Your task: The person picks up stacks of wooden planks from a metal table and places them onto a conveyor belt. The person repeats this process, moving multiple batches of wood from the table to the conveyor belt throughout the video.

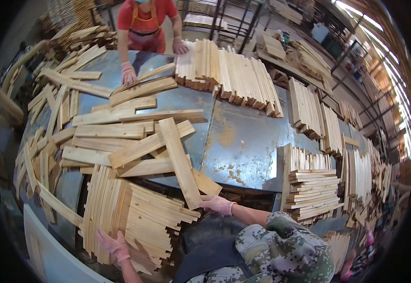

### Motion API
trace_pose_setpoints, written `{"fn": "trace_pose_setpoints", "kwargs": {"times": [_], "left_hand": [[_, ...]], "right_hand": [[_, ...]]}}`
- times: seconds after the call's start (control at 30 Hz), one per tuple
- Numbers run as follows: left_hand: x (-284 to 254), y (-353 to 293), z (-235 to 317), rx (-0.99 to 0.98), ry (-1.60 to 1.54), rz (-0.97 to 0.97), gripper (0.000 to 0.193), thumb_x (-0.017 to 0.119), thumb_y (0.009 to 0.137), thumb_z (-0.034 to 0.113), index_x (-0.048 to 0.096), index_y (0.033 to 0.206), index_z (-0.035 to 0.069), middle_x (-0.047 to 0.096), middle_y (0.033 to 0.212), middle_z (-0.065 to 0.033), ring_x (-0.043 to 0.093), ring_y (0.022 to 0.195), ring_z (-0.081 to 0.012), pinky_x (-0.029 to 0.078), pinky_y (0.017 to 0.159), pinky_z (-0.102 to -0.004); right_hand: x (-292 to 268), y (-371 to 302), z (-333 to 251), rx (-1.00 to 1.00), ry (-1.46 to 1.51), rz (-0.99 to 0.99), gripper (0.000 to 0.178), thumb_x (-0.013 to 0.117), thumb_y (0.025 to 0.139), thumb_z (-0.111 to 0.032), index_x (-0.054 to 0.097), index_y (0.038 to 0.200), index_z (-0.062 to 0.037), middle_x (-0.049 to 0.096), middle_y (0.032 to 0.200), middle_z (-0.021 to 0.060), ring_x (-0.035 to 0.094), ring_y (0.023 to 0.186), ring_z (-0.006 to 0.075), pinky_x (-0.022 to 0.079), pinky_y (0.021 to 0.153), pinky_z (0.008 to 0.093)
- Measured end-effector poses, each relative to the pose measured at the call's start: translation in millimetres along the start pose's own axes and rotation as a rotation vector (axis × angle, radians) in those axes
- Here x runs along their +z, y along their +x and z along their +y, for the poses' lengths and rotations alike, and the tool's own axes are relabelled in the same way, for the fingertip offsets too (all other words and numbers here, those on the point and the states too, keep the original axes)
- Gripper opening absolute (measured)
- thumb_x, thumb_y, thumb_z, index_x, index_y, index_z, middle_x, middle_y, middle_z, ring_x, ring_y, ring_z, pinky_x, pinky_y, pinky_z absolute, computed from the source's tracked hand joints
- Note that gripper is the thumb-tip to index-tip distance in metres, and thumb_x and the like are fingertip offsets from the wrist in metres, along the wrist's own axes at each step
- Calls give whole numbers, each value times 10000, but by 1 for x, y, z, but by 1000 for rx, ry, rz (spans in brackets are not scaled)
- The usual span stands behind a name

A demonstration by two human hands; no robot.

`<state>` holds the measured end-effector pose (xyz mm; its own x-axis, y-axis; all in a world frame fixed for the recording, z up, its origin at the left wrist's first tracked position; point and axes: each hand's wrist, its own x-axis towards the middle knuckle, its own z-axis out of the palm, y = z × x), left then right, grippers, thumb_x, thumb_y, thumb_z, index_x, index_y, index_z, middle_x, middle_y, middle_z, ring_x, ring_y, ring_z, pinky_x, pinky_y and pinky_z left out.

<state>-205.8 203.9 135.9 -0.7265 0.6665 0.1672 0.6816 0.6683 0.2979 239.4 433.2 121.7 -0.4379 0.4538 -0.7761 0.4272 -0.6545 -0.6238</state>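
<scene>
My left hand [113,245], in a pink glove, lies with its fingers apart against the near stack of wooden slats [153,214]. These slats stand on edge, packed side by side at the table's near edge. At the lower end of a pale wooden board [179,162], my right hand [217,205], also gloved, has its fingers closed on the wood. That board slants up and away to the left, across other loose boards [142,145] piled on the metal table [238,137]. Part of the right hand's grip is hidden by the glove itself.
Across the table a person in a red top [144,28] has gloved hands on boards. Long slat stacks [243,78] stand at the far edge. To the right is a tall slat pile [311,188]. Jumbled offcuts [45,155] cover the left side; sawdust lies mid-table.
</scene>
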Motion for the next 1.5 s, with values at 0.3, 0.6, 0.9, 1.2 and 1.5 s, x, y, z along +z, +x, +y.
{"fn": "trace_pose_setpoints", "kwargs": {"times": [0.3, 0.6, 0.9, 1.2, 1.5], "left_hand": [[110, -66, 245, -91, -309, -699, 645, 794, 849, 334, 636, 1363, -22, 663, 1343, -256, 622, 1268, -403, 477, 1096, -479], [215, -51, 413, -518, 86, -520, 1082, 910, 722, 469, 395, 1549, -2, 595, 1448, -280, 607, 1321, -430, 496, 1108, -473], [238, -31, 456, -740, -215, -468, 1027, 929, 679, 462, 489, 1403, -118, 645, 1326, -292, 668, 1179, -371, 530, 1026, -440], [259, 28, 465, -705, -631, -310, 896, 852, 898, 285, 387, 1606, -6, 548, 1521, -200, 587, 1306, -324, 491, 1099, -442], [269, 41, 661, 70, -582, -675, 730, 806, 920, 177, 492, 1546, -33, 564, 1531, -219, 557, 1382, -292, 421, 1180, -404]], "right_hand": [[-150, 9, 56, -22, 176, 303, 321, 685, 1000, -287, 745, 1238, -81, 626, 833, -21, 558, 745, 96, 464, 665, 283], [-238, 15, 78, 267, -72, -165, 312, 727, 998, -310, 774, 1142, -37, 644, 913, 5, 590, 836, 109, 511, 716, 323], [-161, 104, 92, 250, 1004, -463, 55, 631, 1031, -169, 583, 1014, -150, 525, 769, -4, 515, 622, 122, 414, 517, 294], [-191, 158, -17, -152, 277, 117, 400, 685, 915, -226, 649, 1231, 18, 708, 969, 136, 661, 847, 187, 542, 750, 354], [-445, 50, -112, -352, 23, 111, 524, 679, 1023, -301, 593, 1481, -60, 738, 1259, 163, 694, 1163, 205, 566, 998, 381]]}}
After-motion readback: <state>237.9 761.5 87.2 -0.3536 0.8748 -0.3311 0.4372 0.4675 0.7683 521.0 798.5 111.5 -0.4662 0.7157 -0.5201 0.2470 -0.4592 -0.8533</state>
